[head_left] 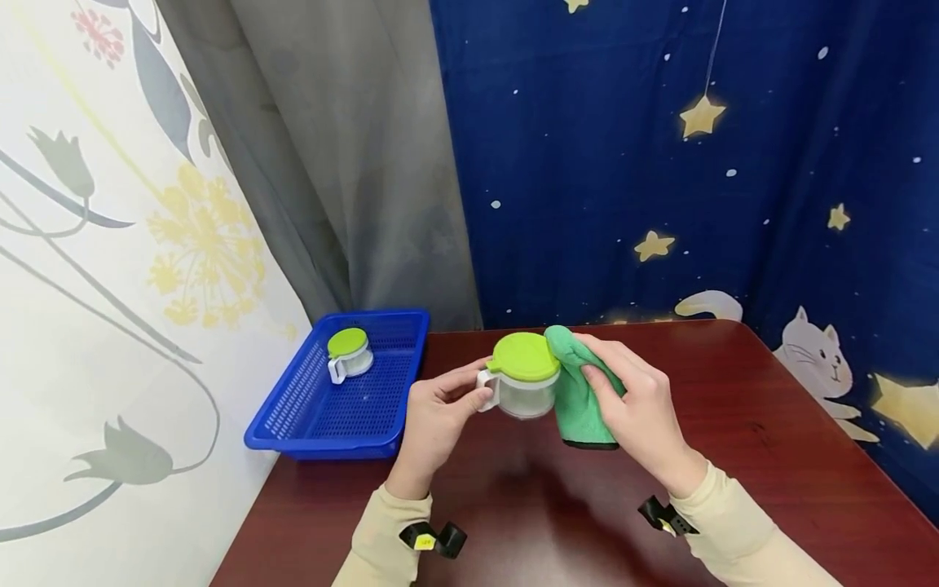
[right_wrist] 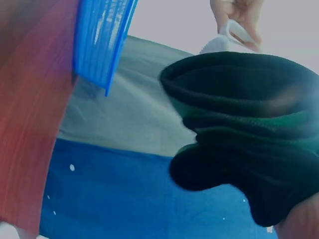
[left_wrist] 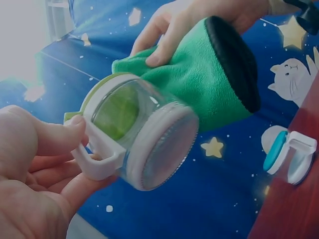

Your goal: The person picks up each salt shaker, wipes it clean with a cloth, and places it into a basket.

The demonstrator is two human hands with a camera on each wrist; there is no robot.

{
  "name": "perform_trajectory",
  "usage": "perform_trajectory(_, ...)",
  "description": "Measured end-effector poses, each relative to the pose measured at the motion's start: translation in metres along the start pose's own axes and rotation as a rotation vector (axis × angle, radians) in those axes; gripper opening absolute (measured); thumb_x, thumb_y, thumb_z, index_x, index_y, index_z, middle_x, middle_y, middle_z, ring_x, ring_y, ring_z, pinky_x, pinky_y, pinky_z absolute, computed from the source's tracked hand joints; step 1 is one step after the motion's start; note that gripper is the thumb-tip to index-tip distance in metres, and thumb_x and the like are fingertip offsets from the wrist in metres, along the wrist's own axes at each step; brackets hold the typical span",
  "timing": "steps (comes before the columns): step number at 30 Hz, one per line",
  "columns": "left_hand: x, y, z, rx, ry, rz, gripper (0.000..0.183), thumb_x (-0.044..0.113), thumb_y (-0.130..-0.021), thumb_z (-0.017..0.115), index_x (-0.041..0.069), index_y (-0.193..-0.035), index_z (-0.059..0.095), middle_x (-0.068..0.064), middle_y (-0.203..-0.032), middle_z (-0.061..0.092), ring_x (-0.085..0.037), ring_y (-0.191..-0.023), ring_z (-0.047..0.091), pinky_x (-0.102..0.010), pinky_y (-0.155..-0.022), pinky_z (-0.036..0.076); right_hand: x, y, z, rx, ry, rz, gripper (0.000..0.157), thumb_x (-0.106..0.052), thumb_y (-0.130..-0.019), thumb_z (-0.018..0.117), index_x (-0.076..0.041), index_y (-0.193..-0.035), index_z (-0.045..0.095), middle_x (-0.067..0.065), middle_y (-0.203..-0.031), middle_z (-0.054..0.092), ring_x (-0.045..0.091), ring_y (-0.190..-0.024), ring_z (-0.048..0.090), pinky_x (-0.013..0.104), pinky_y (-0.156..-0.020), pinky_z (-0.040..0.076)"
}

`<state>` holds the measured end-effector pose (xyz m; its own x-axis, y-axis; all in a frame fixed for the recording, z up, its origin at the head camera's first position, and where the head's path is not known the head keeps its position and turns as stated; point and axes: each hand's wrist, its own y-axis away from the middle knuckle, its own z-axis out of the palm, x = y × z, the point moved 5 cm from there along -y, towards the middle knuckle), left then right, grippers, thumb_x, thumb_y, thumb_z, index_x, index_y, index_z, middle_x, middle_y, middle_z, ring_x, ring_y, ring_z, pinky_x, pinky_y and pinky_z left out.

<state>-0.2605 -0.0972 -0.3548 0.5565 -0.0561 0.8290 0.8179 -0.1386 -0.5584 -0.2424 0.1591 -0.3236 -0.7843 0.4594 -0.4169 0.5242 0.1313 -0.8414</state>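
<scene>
My left hand [head_left: 434,420] pinches the white handle of a clear seasoning jar [head_left: 526,397] with a lime-green lid, holding it up above the table. In the left wrist view the jar [left_wrist: 144,119] is tilted, its white-rimmed base showing. A green cloth [head_left: 583,399] with a dark edge is gripped between the thumb and fingers of my right hand [head_left: 640,408]. The cloth touches the jar's right side at the lid. In the right wrist view the cloth [right_wrist: 239,144] looks dark and hides most of the jar.
A blue plastic basket [head_left: 293,444] stands at the table's left, with another green-lidded jar [head_left: 350,359] inside. The left wrist view also has a blue-lidded jar [left_wrist: 291,157] on the dark red table [head_left: 734,424]. Curtains hang behind; a patterned wall [head_left: 147,326] borders the left.
</scene>
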Motion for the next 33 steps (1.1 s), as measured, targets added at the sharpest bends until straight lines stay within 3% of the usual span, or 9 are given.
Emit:
perform_trajectory(4,0.008,-0.009,-0.011,0.079,0.026,0.011,0.032,0.002,-0.086,0.078,0.002,-0.118,0.074,-0.012,-0.120,0.071,-0.028,-0.107,0.069,-0.037,-0.085,0.057,-0.025,-0.006,-0.003,0.017,-0.063,-0.057,0.050,0.015,-0.082,0.073,-0.007,-0.126,0.069,0.005,-0.117,0.070,0.018,-0.106,0.067,0.019,-0.091,0.049)
perform_trajectory(7,0.010,-0.018,-0.023,0.175,0.062,0.024,0.030,0.001,-0.085,0.079,-0.001,-0.115,0.074,-0.015,-0.116,0.071,-0.027,-0.104,0.070,-0.035,-0.083,0.058,-0.036,-0.008,-0.004,-0.015,-0.080,-0.088,0.051,0.018,-0.079,0.072,-0.005,-0.125,0.070,0.007,-0.115,0.071,0.018,-0.104,0.067,0.018,-0.091,0.048)
perform_trajectory(12,0.013,-0.034,-0.051,0.353,0.079,0.031,0.030,-0.005,-0.085,0.077,-0.006,-0.114,0.073,-0.019,-0.115,0.071,-0.023,-0.101,0.071,-0.034,-0.085,0.057,-0.037,-0.003,-0.001,-0.096,-0.104,-0.142,0.051,0.018,-0.079,0.071,-0.004,-0.126,0.069,0.008,-0.116,0.070,0.020,-0.105,0.066,0.019,-0.092,0.048)
perform_trajectory(15,0.017,-0.045,-0.069,0.420,0.070,0.027,0.031,-0.008,-0.084,0.076,-0.008,-0.115,0.071,-0.021,-0.118,0.069,-0.022,-0.104,0.070,-0.032,-0.087,0.056,-0.033,0.003,-0.002,-0.129,-0.102,-0.157,0.051,0.017,-0.080,0.071,-0.003,-0.126,0.068,0.007,-0.118,0.070,0.020,-0.106,0.066,0.019,-0.092,0.048)
perform_trajectory(21,0.019,-0.066,-0.108,0.482,0.007,0.030,0.030,-0.008,-0.084,0.076,-0.009,-0.113,0.071,-0.022,-0.117,0.069,-0.019,-0.101,0.071,-0.028,-0.087,0.055,-0.011,0.017,-0.004,-0.165,-0.073,-0.158,0.051,0.013,-0.082,0.072,-0.007,-0.128,0.068,0.005,-0.121,0.069,0.017,-0.107,0.065,0.018,-0.091,0.049)
perform_trajectory(26,0.015,-0.083,-0.139,0.489,-0.018,0.016,0.030,-0.005,-0.083,0.079,-0.008,-0.112,0.072,-0.019,-0.116,0.070,-0.018,-0.101,0.071,-0.026,-0.087,0.054,0.000,0.024,-0.008,-0.183,-0.046,-0.143,0.052,0.012,-0.082,0.073,-0.008,-0.129,0.067,0.004,-0.123,0.069,0.017,-0.108,0.065,0.017,-0.091,0.048)
perform_trajectory(33,-0.015,-0.100,-0.182,0.504,0.011,-0.064,0.032,-0.005,-0.080,0.081,-0.006,-0.112,0.073,-0.014,-0.113,0.072,-0.015,-0.099,0.071,-0.022,-0.083,0.055,0.006,0.031,-0.015,-0.209,-0.016,-0.118,0.053,0.011,-0.082,0.074,-0.009,-0.130,0.067,0.004,-0.125,0.068,0.017,-0.110,0.064,0.017,-0.092,0.047)
